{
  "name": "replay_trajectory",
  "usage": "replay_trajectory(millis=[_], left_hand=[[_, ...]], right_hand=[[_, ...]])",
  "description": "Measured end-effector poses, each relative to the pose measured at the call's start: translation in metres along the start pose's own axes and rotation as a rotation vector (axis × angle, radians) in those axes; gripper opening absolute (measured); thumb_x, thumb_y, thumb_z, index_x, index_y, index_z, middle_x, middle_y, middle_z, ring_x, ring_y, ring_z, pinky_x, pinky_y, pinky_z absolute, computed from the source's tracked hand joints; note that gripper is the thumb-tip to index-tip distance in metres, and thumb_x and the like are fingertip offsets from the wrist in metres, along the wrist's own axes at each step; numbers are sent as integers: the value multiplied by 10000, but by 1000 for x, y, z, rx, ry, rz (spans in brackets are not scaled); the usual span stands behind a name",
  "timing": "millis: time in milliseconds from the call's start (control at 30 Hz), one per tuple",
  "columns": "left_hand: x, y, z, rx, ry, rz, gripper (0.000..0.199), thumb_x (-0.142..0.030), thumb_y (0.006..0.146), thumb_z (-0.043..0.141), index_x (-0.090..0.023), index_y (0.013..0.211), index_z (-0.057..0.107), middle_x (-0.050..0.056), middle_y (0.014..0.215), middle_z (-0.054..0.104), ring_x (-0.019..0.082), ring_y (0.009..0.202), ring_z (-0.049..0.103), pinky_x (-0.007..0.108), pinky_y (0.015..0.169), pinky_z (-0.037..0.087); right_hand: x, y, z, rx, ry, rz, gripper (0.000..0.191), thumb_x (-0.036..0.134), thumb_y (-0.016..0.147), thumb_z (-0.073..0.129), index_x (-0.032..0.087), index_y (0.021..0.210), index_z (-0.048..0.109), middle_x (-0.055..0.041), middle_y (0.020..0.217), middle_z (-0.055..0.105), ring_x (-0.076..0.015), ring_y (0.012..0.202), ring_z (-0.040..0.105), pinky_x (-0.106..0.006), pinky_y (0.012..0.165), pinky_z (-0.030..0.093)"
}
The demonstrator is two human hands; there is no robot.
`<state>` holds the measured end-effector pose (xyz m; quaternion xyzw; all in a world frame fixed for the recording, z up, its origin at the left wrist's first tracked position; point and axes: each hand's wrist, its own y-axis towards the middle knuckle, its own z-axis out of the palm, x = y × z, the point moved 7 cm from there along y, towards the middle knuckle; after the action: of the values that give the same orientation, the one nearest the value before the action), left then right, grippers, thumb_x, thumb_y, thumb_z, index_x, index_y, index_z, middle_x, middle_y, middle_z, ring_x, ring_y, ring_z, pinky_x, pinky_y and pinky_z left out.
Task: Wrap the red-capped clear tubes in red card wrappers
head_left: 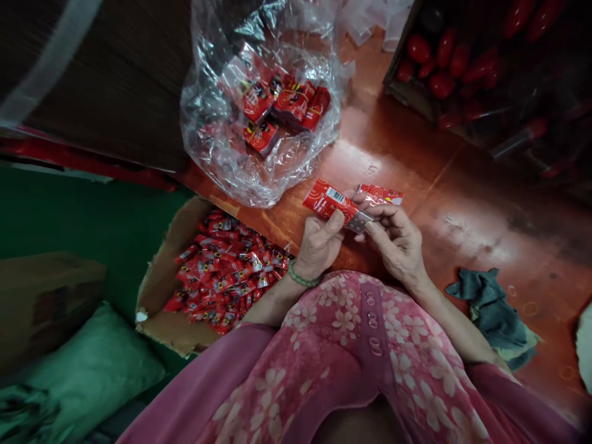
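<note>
A red printed plastic pouch [329, 200] with a white barcode label and a clear end is held in front of my body, over the table. My left hand [320, 245], wearing a green bead bracelet, grips it with the thumb pressed on its face. The fingers of my right hand [398, 243] pinch near the clear end. Just behind the fingers is a second red printed packet [382, 193], partly hidden; I cannot tell whether a finger touches it.
A large clear plastic bag [222, 163] holds bundles of red pouches [293, 98], some with rubber bands. Below left, a cardboard box [169, 240] contains many filled red packets [231, 271]. Red-capped items [441, 85] fill a dark box at upper right. A dark cloth [490, 308] lies right.
</note>
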<state>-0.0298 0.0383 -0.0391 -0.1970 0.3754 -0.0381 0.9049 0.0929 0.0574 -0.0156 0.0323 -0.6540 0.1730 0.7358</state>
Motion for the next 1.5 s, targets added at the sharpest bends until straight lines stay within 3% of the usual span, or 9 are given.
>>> replay_trajectory(millis=[233, 567, 733, 867, 1033, 1133, 1233, 1400, 1500], left_hand=[[15, -2, 5, 15, 59, -50, 504, -634, 729, 803, -156, 882, 757, 66, 891, 762, 103, 686, 584, 245, 641, 451], [25, -6, 0, 68, 142, -28, 508, -648, 787, 742, -174, 966, 777, 80, 986, 773, 189, 931, 690, 286, 788, 516], [9, -16, -12, 31, 240, -33, 467, -601, 811, 737, -160, 956, 790, 95, 1018, 791, 211, 951, 718, 325, 868, 566], [-41, -54, -58, -99, 524, 61, 316, -445, 883, 706, -188, 1046, 793, 79, 1145, 785, 251, 1100, 722, 405, 1048, 550], [-130, -120, -170, -547, 1311, 167, 289, -463, 792, 784, -293, 1026, 776, -17, 965, 808, 307, 1049, 744, 499, 1017, 574], [-157, -137, -191, -695, 1773, 194, 513, -496, 699, 843, -291, 1156, 735, 65, 1170, 770, 464, 1273, 620, 630, 1089, 476], [-147, -118, -149, -609, 1788, 440, 560, -477, 853, 731, -266, 1362, 634, 99, 1348, 702, 413, 1275, 638, 585, 1076, 512], [-64, -43, -16, 154, 1714, 898, 506, -294, 949, 659, -186, 1432, 558, 152, 1456, 623, 257, 1325, 633, 423, 1117, 544], [-26, -12, 23, 417, 1719, 943, 495, -285, 973, 608, -125, 1436, 535, 211, 1483, 581, 285, 1407, 560, 475, 1165, 500]], right_hand=[[-2, 8, 3, -53, 53, -34, 228, 390, 834, 807, 241, 919, 657, 37, 787, 726, -108, 610, 706, -240, 629, 631], [-16, 10, 1, -66, 92, -1, 274, 400, 774, 856, 234, 812, 641, 55, 725, 718, -99, 535, 682, -219, 560, 613], [-7, 7, 17, 81, 73, 9, 255, 406, 807, 825, 239, 825, 633, 39, 747, 735, -120, 589, 708, -242, 595, 612], [14, -6, 6, 200, -239, -75, 115, 304, 851, 783, 226, 894, 710, 6, 827, 761, -137, 712, 718, -261, 681, 587], [37, -19, -54, -30, -739, -284, 144, 285, 941, 686, 221, 1058, 741, -54, 1027, 790, -203, 944, 738, -362, 893, 575], [33, -22, -61, -8, -1062, -419, 320, 329, 969, 652, 187, 1252, 690, -131, 1244, 756, -271, 1196, 689, -438, 1037, 513], [19, -20, -46, 75, -1256, -520, 397, 362, 998, 603, 168, 1343, 639, -156, 1367, 700, -287, 1340, 611, -477, 1112, 444], [0, -7, -31, 124, -1314, -529, 275, 280, 1028, 541, 209, 1234, 708, -113, 1315, 735, -259, 1261, 670, -510, 1128, 407], [1, -4, -33, 94, -1245, -538, 255, 223, 1023, 520, 225, 1147, 743, -104, 1240, 772, -246, 1148, 725, -512, 1101, 431]])
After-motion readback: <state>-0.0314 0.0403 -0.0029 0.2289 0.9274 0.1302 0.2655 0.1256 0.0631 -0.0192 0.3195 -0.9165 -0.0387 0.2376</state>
